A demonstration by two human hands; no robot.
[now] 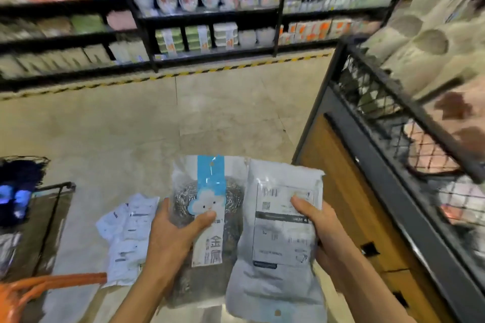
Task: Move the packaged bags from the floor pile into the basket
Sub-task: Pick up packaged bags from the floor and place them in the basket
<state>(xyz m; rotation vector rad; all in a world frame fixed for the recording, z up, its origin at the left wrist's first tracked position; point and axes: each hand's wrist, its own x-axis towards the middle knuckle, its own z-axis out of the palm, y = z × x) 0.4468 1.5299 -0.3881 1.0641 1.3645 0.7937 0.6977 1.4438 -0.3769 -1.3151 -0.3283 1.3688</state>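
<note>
My left hand [173, 233] grips a clear bag of steel scourers [207, 191] with a blue and white cloud label, thumb on its front. Beside it, my right hand [320, 228] grips a grey-white packaged bag [280, 231] with a printed label, thumb pressed on the front. Both bags are held up in front of me above the floor. More white packaged bags [128, 233] lie on the floor at lower left. A black wire mesh basket [388, 102] stands at the right, with packaged goods inside it.
A wood-fronted stand [349, 191] carries the wire basket. Black store shelves [204, 16] full of goods line the far side behind a yellow-black floor stripe. An orange handle [52, 280] and a dark wire rack [49, 207] sit at lower left.
</note>
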